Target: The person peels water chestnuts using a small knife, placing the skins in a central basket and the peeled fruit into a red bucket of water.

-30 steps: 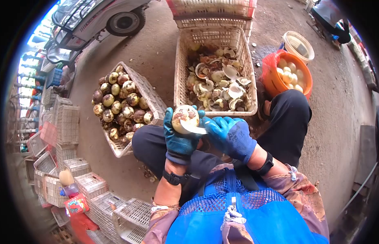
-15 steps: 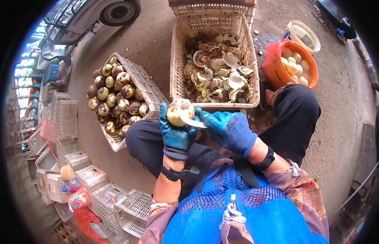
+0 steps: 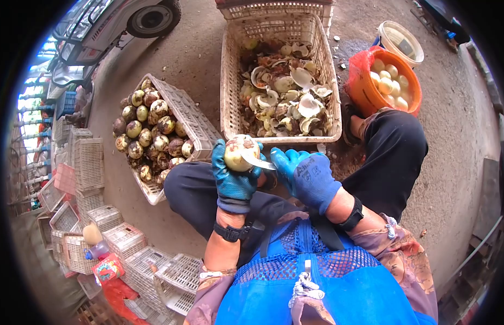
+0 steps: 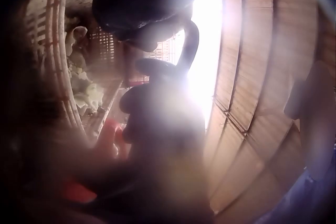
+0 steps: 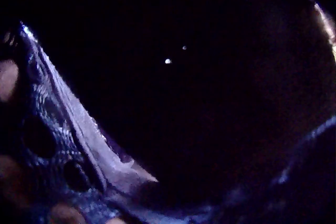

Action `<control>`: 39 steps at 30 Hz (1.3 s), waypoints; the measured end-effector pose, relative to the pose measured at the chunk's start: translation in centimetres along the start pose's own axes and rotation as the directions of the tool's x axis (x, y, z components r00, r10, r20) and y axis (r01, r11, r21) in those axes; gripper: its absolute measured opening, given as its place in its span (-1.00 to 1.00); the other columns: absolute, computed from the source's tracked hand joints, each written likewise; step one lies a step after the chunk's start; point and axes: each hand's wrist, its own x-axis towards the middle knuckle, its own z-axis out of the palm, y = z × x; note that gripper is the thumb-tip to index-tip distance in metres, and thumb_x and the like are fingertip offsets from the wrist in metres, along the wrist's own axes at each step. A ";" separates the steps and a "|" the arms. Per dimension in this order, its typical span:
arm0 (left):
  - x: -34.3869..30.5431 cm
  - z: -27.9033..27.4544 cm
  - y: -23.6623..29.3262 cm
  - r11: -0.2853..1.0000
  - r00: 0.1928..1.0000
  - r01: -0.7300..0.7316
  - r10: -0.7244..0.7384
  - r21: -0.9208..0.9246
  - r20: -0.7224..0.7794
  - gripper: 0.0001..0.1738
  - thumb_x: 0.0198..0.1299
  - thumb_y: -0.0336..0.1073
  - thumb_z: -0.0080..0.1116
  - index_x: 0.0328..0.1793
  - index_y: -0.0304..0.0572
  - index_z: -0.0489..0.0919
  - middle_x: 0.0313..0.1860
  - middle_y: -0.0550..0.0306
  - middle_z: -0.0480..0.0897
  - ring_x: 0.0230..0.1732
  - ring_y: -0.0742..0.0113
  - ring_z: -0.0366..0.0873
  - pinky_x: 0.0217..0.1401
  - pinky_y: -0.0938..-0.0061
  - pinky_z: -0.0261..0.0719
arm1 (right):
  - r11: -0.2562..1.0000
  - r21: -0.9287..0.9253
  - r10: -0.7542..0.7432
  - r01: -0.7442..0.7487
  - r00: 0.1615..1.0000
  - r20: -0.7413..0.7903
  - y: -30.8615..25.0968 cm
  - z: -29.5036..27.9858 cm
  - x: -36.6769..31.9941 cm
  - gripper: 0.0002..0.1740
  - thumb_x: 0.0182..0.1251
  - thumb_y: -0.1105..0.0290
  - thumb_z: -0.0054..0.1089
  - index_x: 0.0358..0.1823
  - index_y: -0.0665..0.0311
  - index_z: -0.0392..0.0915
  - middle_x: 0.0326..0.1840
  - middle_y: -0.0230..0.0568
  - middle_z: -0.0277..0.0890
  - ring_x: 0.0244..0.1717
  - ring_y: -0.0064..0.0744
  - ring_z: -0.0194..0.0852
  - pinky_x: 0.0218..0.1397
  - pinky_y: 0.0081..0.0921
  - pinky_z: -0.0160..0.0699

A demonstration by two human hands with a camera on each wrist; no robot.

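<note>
In the head view my gloved left hand (image 3: 233, 181) holds a round fruit or vegetable (image 3: 240, 151) with mottled yellow and brown skin, fingers wrapped round its sides. A pale curved strip (image 3: 257, 161) runs from its face towards my right hand (image 3: 309, 176); I cannot tell whether it is a blade or peel. The gloved right hand's fingers are curled at the strip's outer end. The left wrist view shows dark fingers (image 4: 157, 111) in silhouette under the curved strip (image 4: 191, 48). Blue mesh cloth (image 5: 68, 124) edges the mostly dark right wrist view.
A tilted crate (image 3: 190, 114) of unpeeled round pieces (image 3: 149, 124) lies at left. Ahead stands a crate (image 3: 227, 81) of thick peelings (image 3: 287, 103). An orange bucket (image 3: 365, 89) holds whitish peeled balls (image 3: 385, 85), beside a white bucket (image 3: 420, 54). Stacked crates (image 3: 89, 165) stand far left.
The head view has shifted, and the buckets and crates sit higher in it. Both hands keep nearly the same hold, with the curved strip still against the round piece.
</note>
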 end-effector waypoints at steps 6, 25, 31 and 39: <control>0.4 0.8 -0.3 0.997 0.994 -0.022 0.030 0.074 -0.109 -0.32 0.24 0.31 0.05 0.11 -0.18 0.53 -0.16 -0.06 0.66 -0.24 0.09 0.65 -0.42 0.37 0.68 | 0.995 0.064 0.064 -0.074 0.986 0.155 -0.2 -1.3 0.2 -0.75 0.26 0.32 0.09 -0.04 0.13 0.42 -0.37 -0.21 0.57 -0.39 -0.18 0.68 -0.49 -0.17 0.54; 2.3 2.0 -1.8 0.988 0.973 0.039 -0.004 0.147 -0.230 -0.28 0.25 0.36 0.01 0.06 -0.21 0.58 -0.22 -0.05 0.71 -0.39 0.20 0.69 -0.55 0.51 0.63 | 0.978 0.082 0.179 -0.194 0.970 0.167 1.6 -1.0 0.8 -0.77 0.30 0.27 0.11 -0.04 0.09 0.44 -0.35 -0.15 0.61 -0.38 -0.07 0.65 -0.44 -0.12 0.48; 2.4 2.1 -1.5 0.973 0.990 0.143 -0.143 0.182 -0.015 -0.30 0.27 0.36 -0.02 0.04 -0.18 0.59 -0.20 -0.07 0.70 -0.35 0.19 0.69 -0.53 0.45 0.63 | 0.996 0.050 0.070 -0.076 0.990 0.119 4.6 1.0 1.0 -0.68 0.28 0.22 0.14 -0.01 0.17 0.41 -0.29 -0.07 0.65 -0.32 -0.04 0.68 -0.39 -0.12 0.56; 2.9 1.6 -2.5 0.973 0.983 0.014 0.027 0.228 -0.179 -0.55 0.24 0.12 0.21 0.01 -0.05 0.59 -0.22 0.11 0.71 -0.28 0.18 0.69 -0.52 0.44 0.61 | 0.979 0.109 0.158 -0.174 0.977 0.140 3.8 1.5 0.9 -0.66 0.20 0.16 0.22 -0.08 0.13 0.41 -0.40 -0.12 0.62 -0.33 -0.01 0.67 -0.36 -0.10 0.55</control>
